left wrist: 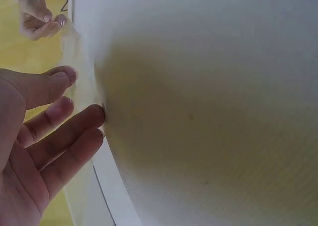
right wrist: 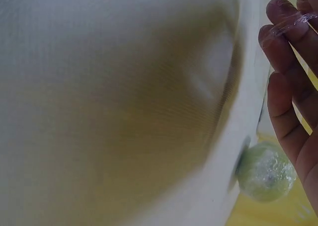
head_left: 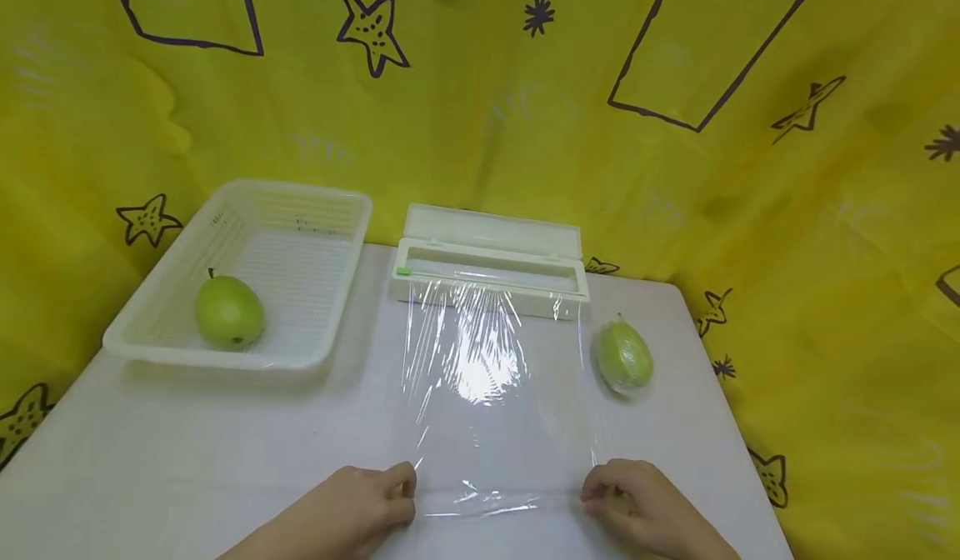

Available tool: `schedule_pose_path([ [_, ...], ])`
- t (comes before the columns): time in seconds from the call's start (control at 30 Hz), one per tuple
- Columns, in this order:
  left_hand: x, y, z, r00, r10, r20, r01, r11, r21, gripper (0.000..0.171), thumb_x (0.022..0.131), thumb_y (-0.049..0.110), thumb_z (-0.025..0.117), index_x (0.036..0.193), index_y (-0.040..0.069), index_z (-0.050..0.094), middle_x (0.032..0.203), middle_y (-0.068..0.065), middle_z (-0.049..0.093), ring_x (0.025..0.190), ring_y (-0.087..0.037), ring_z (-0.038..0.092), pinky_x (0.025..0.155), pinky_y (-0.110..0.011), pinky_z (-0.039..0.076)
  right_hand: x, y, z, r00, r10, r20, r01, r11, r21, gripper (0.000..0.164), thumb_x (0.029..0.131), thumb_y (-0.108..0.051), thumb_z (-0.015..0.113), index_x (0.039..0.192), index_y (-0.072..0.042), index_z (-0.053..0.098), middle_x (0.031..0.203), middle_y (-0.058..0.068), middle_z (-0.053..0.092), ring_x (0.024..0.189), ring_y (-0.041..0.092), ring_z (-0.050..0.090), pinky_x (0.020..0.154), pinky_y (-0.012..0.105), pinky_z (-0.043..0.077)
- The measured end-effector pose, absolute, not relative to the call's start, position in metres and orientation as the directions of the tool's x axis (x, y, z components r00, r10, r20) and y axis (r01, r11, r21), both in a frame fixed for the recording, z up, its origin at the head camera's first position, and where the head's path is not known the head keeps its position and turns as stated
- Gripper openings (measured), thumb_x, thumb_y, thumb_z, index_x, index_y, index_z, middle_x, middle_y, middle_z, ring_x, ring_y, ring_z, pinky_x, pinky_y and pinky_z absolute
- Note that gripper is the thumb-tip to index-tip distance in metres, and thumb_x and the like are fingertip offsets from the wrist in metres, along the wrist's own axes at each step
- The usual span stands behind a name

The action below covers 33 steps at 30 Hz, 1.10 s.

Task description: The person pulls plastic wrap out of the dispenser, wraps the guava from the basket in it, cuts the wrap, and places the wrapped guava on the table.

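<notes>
A sheet of clear cling film (head_left: 495, 427) stretches over the white table from a cream cling film dispenser (head_left: 491, 289) whose lid is up. My left hand (head_left: 363, 502) pinches the sheet's near left corner between thumb and forefinger. At the near right corner my right hand (head_left: 637, 502) pinches the film too; in the right wrist view the film (right wrist: 293, 25) crosses its fingertips. Beyond the right hand lies a green pear (head_left: 625, 356) wrapped in film, also visible as a shiny wrapped pear (right wrist: 267, 171) in the right wrist view.
A white plastic basket (head_left: 341, 293) stands at the back left with one green pear (head_left: 229, 312) in it. A small green slider (head_left: 403, 271) sits at the dispenser's left end. Behind the table (head_left: 247, 435) hangs a yellow patterned curtain (head_left: 465, 110).
</notes>
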<state>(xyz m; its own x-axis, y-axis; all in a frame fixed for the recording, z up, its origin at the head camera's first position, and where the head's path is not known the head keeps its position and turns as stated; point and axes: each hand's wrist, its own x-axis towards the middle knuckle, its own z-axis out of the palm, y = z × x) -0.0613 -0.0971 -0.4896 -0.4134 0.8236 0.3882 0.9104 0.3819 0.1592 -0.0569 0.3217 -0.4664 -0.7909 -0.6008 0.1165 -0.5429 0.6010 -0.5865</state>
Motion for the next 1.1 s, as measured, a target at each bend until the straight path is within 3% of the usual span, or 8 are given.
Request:
schedule_pose_path([
  [0.13, -0.063, -0.097, -0.493, -0.391, 0.808, 0.44, 0.916, 0.386, 0.106, 0.026, 0.073, 0.011, 0.079, 0.074, 0.025, 0.058, 0.076, 0.015, 0.046, 0.062, 0.0, 0.035, 0.056, -0.009, 0.028, -0.057, 0.318, -0.469, -0.819, -0.571, 0.064, -0.494, 0.642, -0.586, 0.006, 0.094, -0.027, 0.071, 0.095, -0.033, 0.068, 0.088, -0.025, 0.063, 0.077, -0.005, 0.056, 0.067, 0.021, 0.052],
  [0.3, -0.066, -0.099, -0.497, -0.353, 0.809, 0.469, 0.927, 0.37, 0.06, 0.022, 0.077, 0.021, 0.082, 0.078, 0.027, 0.06, 0.071, 0.018, 0.052, 0.074, -0.004, 0.045, 0.068, -0.016, 0.038, -0.058, 0.315, -0.475, -0.853, -0.521, 0.041, -0.448, 0.69, -0.568, 0.009, 0.097, -0.026, 0.066, 0.103, -0.032, 0.07, 0.091, -0.024, 0.062, 0.08, -0.004, 0.055, 0.07, 0.021, 0.053],
  [0.5, -0.069, -0.099, -0.498, -0.377, 0.813, 0.444, 0.917, 0.395, 0.057, 0.021, 0.083, 0.031, 0.079, 0.073, 0.028, 0.06, 0.08, 0.016, 0.049, 0.073, -0.004, 0.042, 0.064, -0.017, 0.037, -0.061, 0.313, -0.483, -0.83, -0.545, 0.12, -0.516, 0.67, -0.534, 0.031, 0.085, -0.013, 0.079, 0.103, -0.035, 0.067, 0.094, -0.024, 0.059, 0.086, -0.002, 0.054, 0.074, 0.02, 0.051],
  [0.63, -0.069, -0.1, -0.5, -0.394, 0.806, 0.441, 0.91, 0.408, 0.067, 0.023, 0.082, 0.031, 0.079, 0.072, 0.028, 0.059, 0.079, 0.015, 0.046, 0.073, -0.004, 0.04, 0.063, -0.017, 0.035, -0.063, 0.311, -0.484, -0.816, -0.568, 0.107, -0.519, 0.639, -0.568, 0.033, 0.081, -0.014, 0.082, 0.101, -0.036, 0.067, 0.094, -0.023, 0.058, 0.088, -0.002, 0.052, 0.076, 0.018, 0.049],
  [0.87, -0.07, -0.099, -0.503, -0.411, 0.771, 0.487, 0.901, 0.426, 0.086, 0.018, 0.081, 0.028, 0.079, 0.081, 0.026, 0.061, 0.071, 0.018, 0.049, 0.077, -0.007, 0.039, 0.069, -0.019, 0.036, -0.065, 0.307, -0.486, -0.782, -0.562, 0.268, -0.601, 0.569, -0.561, 0.039, 0.067, -0.007, 0.089, 0.093, -0.029, 0.07, 0.088, -0.018, 0.06, 0.082, 0.002, 0.049, 0.071, 0.014, 0.044],
  [1.1, -0.071, -0.1, -0.499, -0.417, 0.776, 0.474, 0.901, 0.423, 0.1, 0.017, 0.082, 0.03, 0.079, 0.081, 0.028, 0.062, 0.073, 0.017, 0.045, 0.074, -0.005, 0.037, 0.065, -0.017, 0.033, -0.068, 0.305, -0.482, -0.794, -0.559, 0.241, -0.56, 0.515, -0.649, 0.029, 0.076, -0.009, 0.085, 0.093, -0.026, 0.07, 0.081, -0.016, 0.062, 0.069, 0.0, 0.052, 0.058, 0.016, 0.045],
])
